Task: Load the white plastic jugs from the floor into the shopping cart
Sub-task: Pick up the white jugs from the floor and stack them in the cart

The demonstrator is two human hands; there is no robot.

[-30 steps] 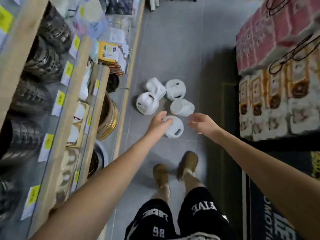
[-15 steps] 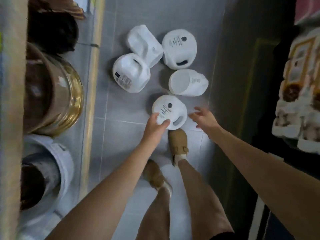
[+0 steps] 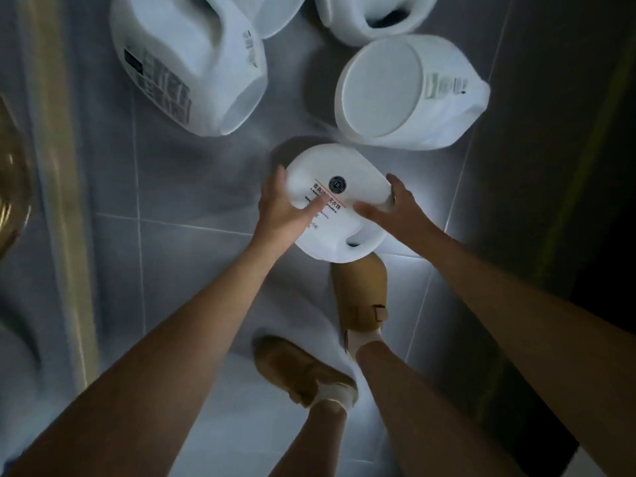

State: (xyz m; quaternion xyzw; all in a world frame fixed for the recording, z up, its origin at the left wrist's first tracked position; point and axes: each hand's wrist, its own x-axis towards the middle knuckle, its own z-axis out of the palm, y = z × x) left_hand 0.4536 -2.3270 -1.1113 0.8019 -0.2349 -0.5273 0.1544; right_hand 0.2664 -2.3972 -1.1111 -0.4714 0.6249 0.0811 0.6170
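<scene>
Several white plastic jugs lie on the grey tiled floor. The nearest jug [image 3: 332, 165] has a round black mark and printed text on its face and a handle hole at its lower end. My left hand [image 3: 280, 215] grips its left side with the thumb across the label. My right hand [image 3: 395, 213] grips its right side, thumb on top. Another jug [image 3: 186, 63] lies on its side at upper left, one [image 3: 395, 91] at upper right, and one [image 3: 371, 15] is cut off at the top edge. No shopping cart is in view.
My tan shoes stand just below the held jug, the right shoe [image 3: 361, 290] touching it and the left shoe [image 3: 299, 370] further back. A shelf base rail [image 3: 58, 201] and a gold pot [image 3: 10, 187] line the left. A dark mat [image 3: 568, 166] runs along the right.
I have bent much lower, so the jugs fill the view. Both hands have closed in on the nearest jug; the right hand, which hovered beside it before, now holds its side.
</scene>
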